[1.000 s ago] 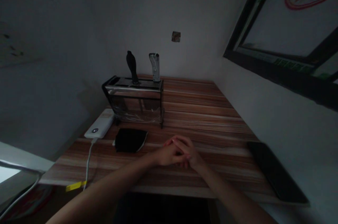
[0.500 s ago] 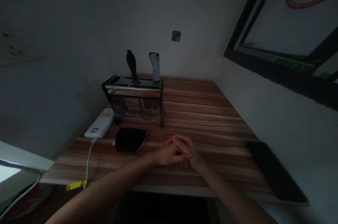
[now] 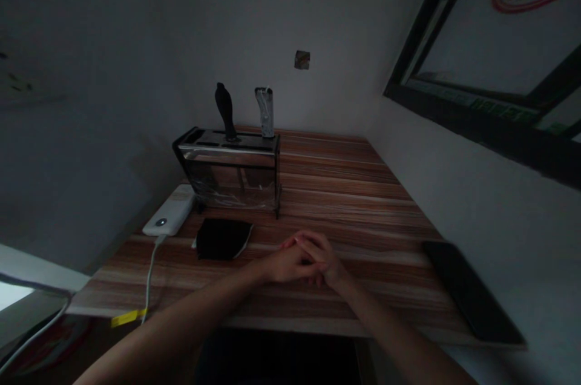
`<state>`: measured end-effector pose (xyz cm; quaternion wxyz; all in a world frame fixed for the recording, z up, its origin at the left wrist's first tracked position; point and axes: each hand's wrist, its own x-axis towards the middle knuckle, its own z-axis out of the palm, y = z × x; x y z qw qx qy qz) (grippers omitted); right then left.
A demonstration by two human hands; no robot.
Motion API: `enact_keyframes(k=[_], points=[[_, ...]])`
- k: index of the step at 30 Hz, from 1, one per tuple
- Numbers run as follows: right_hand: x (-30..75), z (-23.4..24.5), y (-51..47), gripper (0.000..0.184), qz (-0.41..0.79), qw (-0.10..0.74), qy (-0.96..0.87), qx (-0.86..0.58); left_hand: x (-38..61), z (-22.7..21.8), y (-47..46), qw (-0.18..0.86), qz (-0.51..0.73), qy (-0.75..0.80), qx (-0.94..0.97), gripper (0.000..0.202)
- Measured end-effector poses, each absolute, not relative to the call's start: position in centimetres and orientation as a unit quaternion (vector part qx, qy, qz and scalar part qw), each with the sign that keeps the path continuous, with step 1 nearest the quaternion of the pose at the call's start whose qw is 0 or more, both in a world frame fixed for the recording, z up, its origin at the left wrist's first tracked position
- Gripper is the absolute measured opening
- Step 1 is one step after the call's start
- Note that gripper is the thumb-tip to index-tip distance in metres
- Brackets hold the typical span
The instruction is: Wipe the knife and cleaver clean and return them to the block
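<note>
My left hand (image 3: 285,265) and my right hand (image 3: 331,264) are clasped on the wood-grain table (image 3: 331,191), close to its front edge. Their fingers are interlaced and closed, and no object shows between them. Left of the hands lies a folded black cloth item (image 3: 223,238) with a pale edge, perhaps a face mask; neither hand touches it. Behind it stands a knife block (image 3: 231,176) with a dark frame and clear sides. A black knife handle (image 3: 226,111) and a grey handle (image 3: 265,112) stick up from its top.
A white power bank (image 3: 170,212) with a white cable (image 3: 149,279) lies at the left, and a yellow tag (image 3: 128,318) hangs by the table edge. At the right edge rests a dark flat phone-like slab (image 3: 469,288). Walls border the table; a dark-framed window (image 3: 481,112) is on the right.
The hands stay clasped in the same place. The view has shifted very slightly, so things on the table appear a little further left and higher.
</note>
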<state>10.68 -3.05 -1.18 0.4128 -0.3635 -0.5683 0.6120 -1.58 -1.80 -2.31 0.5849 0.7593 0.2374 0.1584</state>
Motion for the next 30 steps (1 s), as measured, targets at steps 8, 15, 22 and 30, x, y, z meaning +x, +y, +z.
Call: enact_keyframes(k=[8, 15, 22, 30], points=[[10.6, -0.63, -3.14, 0.034, 0.607, 0.412, -0.571, -0.368, -1.63, -2.05, -1.74, 0.576, 0.158, 0.228, 0.769, 0.06], [10.64, -0.76, -3.19, 0.032, 0.617, 0.413, -0.563, -0.363, -1.63, -2.3, -1.74, 0.575, 0.158, 0.234, 0.768, 0.06], [10.55, -1.1, -3.1, 0.031, 0.616, 0.424, -0.561, -0.355, -1.66, -1.97, -1.85, 0.581, 0.163, 0.229, 0.764, 0.061], [10.7, -1.19, -3.04, 0.031, 0.606, 0.416, -0.576, -0.358, -1.67, -2.18, -1.76, 0.579, 0.163, 0.224, 0.767, 0.06]])
